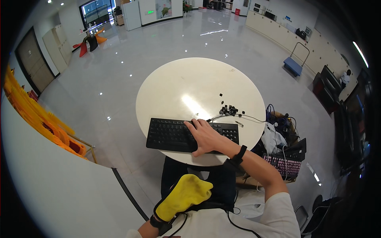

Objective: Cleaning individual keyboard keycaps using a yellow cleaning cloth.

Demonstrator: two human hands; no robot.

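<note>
A black computer keyboard [170, 135] lies along the near side of the round cream table. My right hand [207, 137] grips it across its middle, thumb at the near edge and fingers spread to the far edge. Part of the keyboard is hidden under that hand and forearm. Toward its right end, the number keys [230, 133] look partly stripped of caps. My left hand is low over my lap, inside a yellow cloth mitt [184, 196] with dark smudges; its fingers are hidden. A pile of small black keycaps [229, 110] lies beyond the keyboard's right half.
A cable [254, 118] crosses the table [170, 87] to its right edge. A small slim metal piece [239, 123] lies near the keycaps. Right of the table stands a box heaped with cables and a pink-keyed keyboard [283, 164]. A blue trolley [293, 66] is farther off.
</note>
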